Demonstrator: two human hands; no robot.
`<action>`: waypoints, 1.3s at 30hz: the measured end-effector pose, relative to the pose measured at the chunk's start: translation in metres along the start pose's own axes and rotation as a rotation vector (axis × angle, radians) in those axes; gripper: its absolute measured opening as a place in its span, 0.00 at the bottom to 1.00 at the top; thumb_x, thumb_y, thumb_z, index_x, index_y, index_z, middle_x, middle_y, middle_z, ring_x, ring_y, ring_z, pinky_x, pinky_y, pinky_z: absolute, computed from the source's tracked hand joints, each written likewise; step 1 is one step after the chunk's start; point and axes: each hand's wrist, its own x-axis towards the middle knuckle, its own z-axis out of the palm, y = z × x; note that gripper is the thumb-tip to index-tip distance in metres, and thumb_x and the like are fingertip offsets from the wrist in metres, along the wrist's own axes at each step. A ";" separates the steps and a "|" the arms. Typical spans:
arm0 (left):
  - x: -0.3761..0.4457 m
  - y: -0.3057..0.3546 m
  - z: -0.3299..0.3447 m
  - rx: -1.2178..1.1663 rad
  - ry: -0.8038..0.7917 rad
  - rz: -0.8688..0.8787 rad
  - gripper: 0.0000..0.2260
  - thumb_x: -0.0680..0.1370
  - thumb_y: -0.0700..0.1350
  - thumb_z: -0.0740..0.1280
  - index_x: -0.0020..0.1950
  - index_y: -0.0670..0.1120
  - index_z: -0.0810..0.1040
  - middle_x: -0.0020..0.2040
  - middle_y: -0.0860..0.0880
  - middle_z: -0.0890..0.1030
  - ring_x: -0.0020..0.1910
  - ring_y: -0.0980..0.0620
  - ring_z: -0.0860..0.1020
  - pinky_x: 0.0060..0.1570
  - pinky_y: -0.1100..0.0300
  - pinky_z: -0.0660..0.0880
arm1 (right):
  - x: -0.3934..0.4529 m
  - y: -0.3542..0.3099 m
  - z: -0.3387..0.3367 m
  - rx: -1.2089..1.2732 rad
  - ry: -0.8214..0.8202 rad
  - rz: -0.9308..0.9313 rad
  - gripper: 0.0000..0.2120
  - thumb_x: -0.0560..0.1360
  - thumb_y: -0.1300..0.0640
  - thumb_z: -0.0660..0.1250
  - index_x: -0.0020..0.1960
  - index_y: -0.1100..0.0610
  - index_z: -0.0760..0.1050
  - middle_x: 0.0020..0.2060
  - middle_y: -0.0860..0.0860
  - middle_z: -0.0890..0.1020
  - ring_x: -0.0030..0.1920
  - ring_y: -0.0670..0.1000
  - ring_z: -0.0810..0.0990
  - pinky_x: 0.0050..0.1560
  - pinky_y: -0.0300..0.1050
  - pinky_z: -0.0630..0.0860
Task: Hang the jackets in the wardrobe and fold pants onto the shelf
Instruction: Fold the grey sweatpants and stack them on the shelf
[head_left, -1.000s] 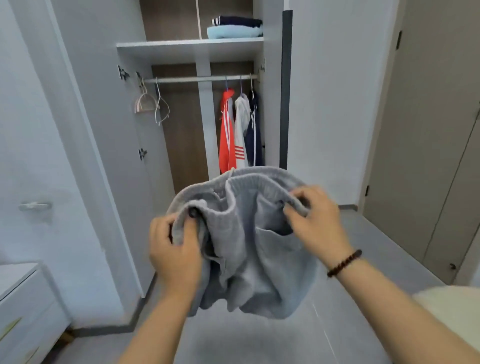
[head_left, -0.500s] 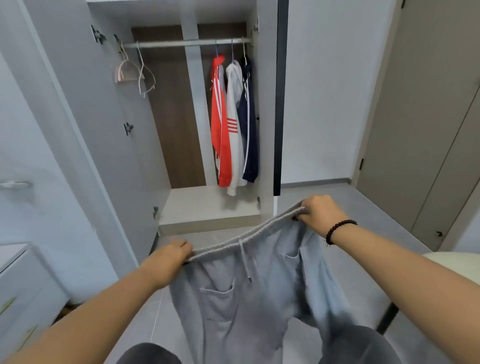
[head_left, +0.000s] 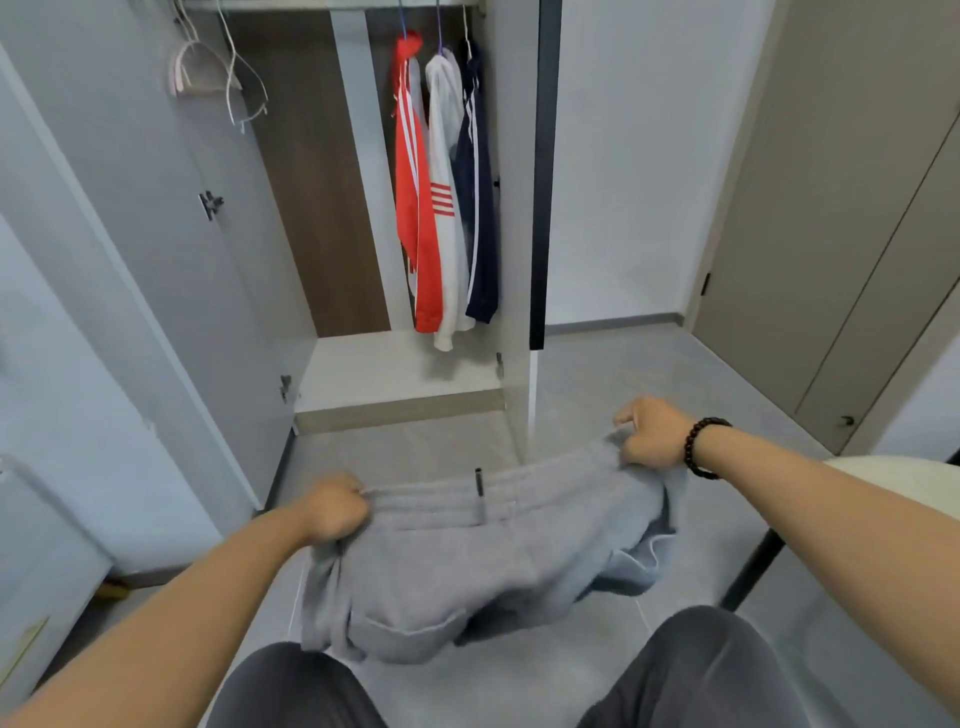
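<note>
Left hand (head_left: 336, 506) is fisted on one end of the waistband of the grey pants (head_left: 467, 566); right hand (head_left: 652, 432) is fisted on the other end, waistband stretched between them. Pants held low above the person's knees, over the floor (head_left: 623, 374). Three jackets (head_left: 447, 197) hang in the open wardrobe (head_left: 395, 374).

Grey pants (head_left: 457, 566) spread waistband-up, airborne

Wardrobe's left bay (head_left: 311, 218) stands open; three jackets (head_left: 447, 197) crowd the right.
</note>
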 end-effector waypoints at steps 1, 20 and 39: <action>0.002 0.005 0.000 0.004 -0.025 0.006 0.18 0.71 0.31 0.60 0.25 0.46 0.58 0.24 0.48 0.62 0.26 0.51 0.61 0.27 0.58 0.56 | 0.001 -0.002 0.008 -0.028 -0.057 -0.004 0.24 0.68 0.67 0.68 0.28 0.53 0.54 0.27 0.47 0.58 0.30 0.47 0.58 0.28 0.38 0.55; 0.005 0.007 -0.018 -0.131 -0.114 -0.054 0.19 0.71 0.32 0.62 0.22 0.45 0.62 0.20 0.50 0.64 0.24 0.50 0.63 0.25 0.61 0.59 | 0.003 -0.008 0.003 -0.039 -0.054 0.268 0.14 0.73 0.63 0.63 0.30 0.60 0.66 0.34 0.56 0.73 0.36 0.55 0.71 0.28 0.40 0.63; 0.010 -0.004 -0.051 0.056 0.233 0.056 0.22 0.73 0.51 0.72 0.25 0.44 0.67 0.25 0.47 0.67 0.26 0.50 0.66 0.27 0.59 0.60 | -0.004 0.014 -0.013 -0.016 0.354 0.066 0.21 0.65 0.49 0.78 0.29 0.62 0.71 0.26 0.55 0.73 0.30 0.52 0.69 0.30 0.46 0.65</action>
